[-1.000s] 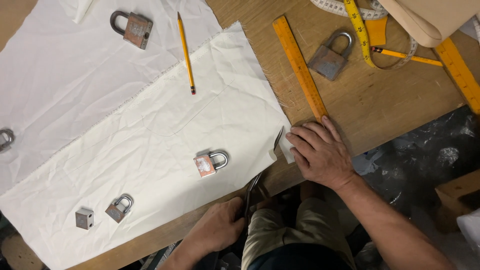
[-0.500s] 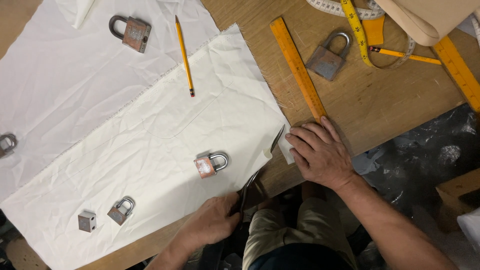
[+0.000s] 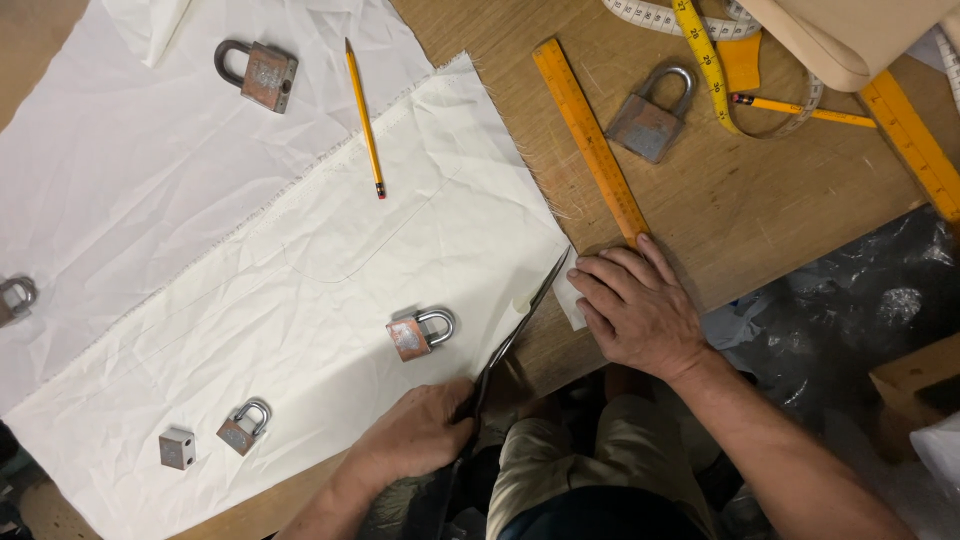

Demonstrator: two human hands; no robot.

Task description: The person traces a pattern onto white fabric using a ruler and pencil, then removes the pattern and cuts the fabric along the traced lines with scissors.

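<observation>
Gripping dark metal scissors (image 3: pixel 520 325) at lower centre, the left hand (image 3: pixel 425 435) cuts cream cloth (image 3: pixel 300 330); the right hand (image 3: pixel 635 305) lies flat, open, below an orange ruler (image 3: pixel 590 140). A rusty padlock (image 3: pixel 420 333) weighs nearby on the wooden tabletop (image 3: pixel 760 190).

Cream cloth (image 3: pixel 300 300) matt, woven, creased, frayed threads at edge. White sheet (image 3: pixel 120 180) under it matt, wrinkled, cloth or paper unclear. Bench (image 3: pixel 780 190) bare wood, scuffed, dull. Padlocks (image 3: pixel 420 333) metal, tarnished bodies, shiny shackles. Scissors (image 3: pixel 515 335) dark metal, slight sheen. Ruler (image 3: pixel 590 140) orange, smooth. Pencil (image 3: pixel 363 115) yellow, glossy paint. Tape measure (image 3: pixel 700 50) flexible, smooth.
</observation>
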